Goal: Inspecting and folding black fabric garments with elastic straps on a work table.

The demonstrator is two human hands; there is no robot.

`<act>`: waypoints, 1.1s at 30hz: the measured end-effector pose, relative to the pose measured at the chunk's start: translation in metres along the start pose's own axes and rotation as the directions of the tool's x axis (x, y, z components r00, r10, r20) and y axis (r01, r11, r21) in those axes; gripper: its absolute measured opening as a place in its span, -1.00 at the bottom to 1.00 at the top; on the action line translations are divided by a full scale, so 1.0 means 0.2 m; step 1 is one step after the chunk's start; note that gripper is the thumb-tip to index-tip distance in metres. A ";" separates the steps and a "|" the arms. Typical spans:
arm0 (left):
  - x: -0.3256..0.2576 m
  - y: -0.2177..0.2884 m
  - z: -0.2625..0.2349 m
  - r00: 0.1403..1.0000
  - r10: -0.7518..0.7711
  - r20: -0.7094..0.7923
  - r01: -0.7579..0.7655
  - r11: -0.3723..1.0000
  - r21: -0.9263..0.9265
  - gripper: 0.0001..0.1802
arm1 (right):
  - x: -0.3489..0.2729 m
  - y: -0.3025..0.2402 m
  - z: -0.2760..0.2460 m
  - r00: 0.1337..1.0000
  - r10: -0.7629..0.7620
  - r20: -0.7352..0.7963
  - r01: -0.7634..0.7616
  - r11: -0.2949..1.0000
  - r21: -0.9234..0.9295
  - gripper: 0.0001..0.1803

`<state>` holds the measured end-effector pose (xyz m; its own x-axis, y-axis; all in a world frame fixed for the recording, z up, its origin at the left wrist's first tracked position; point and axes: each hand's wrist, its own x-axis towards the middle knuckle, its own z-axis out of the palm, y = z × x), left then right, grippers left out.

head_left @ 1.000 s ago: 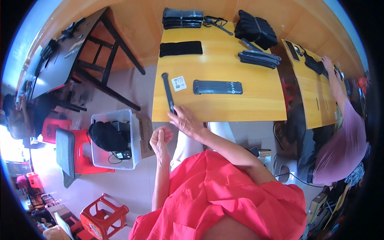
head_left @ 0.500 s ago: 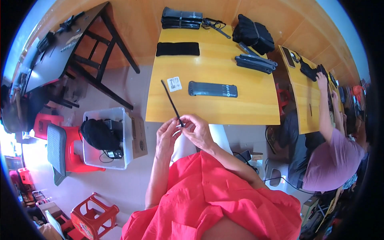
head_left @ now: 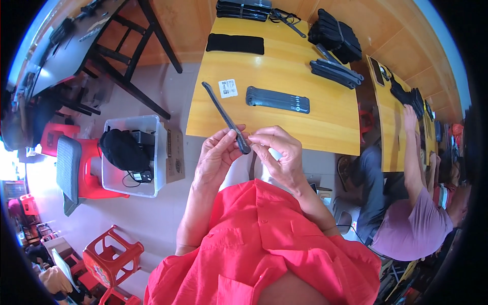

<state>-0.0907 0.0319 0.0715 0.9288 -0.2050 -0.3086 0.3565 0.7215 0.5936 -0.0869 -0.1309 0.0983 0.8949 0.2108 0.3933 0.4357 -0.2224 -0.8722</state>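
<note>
A long, narrow dark strip (head_left: 219,106) with rounded ends slants up and left over the table's near edge. My left hand (head_left: 217,152) pinches it near its lower end between thumb and fingers. Close beside that end is my right hand (head_left: 278,152), its thumb and fingertips drawn together; what they hold, if anything, is too small to make out. Beyond the hands lie a flat dark strip-shaped bundle (head_left: 277,99) with small white marks and a white printed label (head_left: 228,88). Farther back is a black cloth sleeve (head_left: 235,44).
Stacked black packs (head_left: 244,9) and a black bundle (head_left: 335,38) stand at the yellow table's (head_left: 284,66) far edge, with dark strips (head_left: 335,73) nearer. A clear bin (head_left: 156,190) and red stools (head_left: 113,256) stand left. A co-worker (head_left: 409,223) works at the right table.
The view has shifted, so the table sits higher. The strip has turned to show its broader face; my right hand has drawn off to the right, while my left hand keeps hold of it.
</note>
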 end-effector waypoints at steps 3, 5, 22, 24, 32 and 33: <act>-0.01 0.00 0.03 1.000 -0.001 0.019 0.001 1.000 -0.022 -0.69 | 0.01 -0.06 -0.03 0.994 -0.097 0.042 0.101 0.991 -0.088 -0.84; -0.02 -0.01 0.04 1.000 0.005 0.013 -0.004 0.999 -0.043 -0.69 | 0.01 -0.08 -0.04 0.989 -0.137 0.059 0.143 0.982 -0.123 -0.83; -0.06 -0.03 0.08 0.998 0.047 -0.030 -0.047 0.999 -0.011 -0.56 | 0.02 -0.10 -0.05 0.969 -0.207 0.136 0.237 0.934 -0.266 -0.84; -0.06 -0.04 0.08 0.998 0.049 -0.028 -0.050 0.999 -0.012 -0.56 | 0.02 -0.10 -0.05 0.970 -0.200 0.139 0.232 0.935 -0.269 -0.85; -0.06 -0.04 0.10 0.994 0.088 -0.070 -0.084 0.995 0.057 -0.55 | 0.00 -0.12 -0.03 0.969 -0.204 0.142 0.242 0.901 -0.360 -0.82; -0.06 -0.05 0.11 0.990 0.107 -0.090 -0.100 0.992 0.078 -0.54 | -0.01 -0.11 -0.03 0.967 -0.208 0.148 0.250 0.888 -0.387 -0.80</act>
<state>-0.1025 0.0137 0.0854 0.9487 -0.0663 -0.3090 0.2686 0.6848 0.6775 -0.0973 -0.1319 0.1183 0.7602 0.3912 0.5187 0.6480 -0.5128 -0.5631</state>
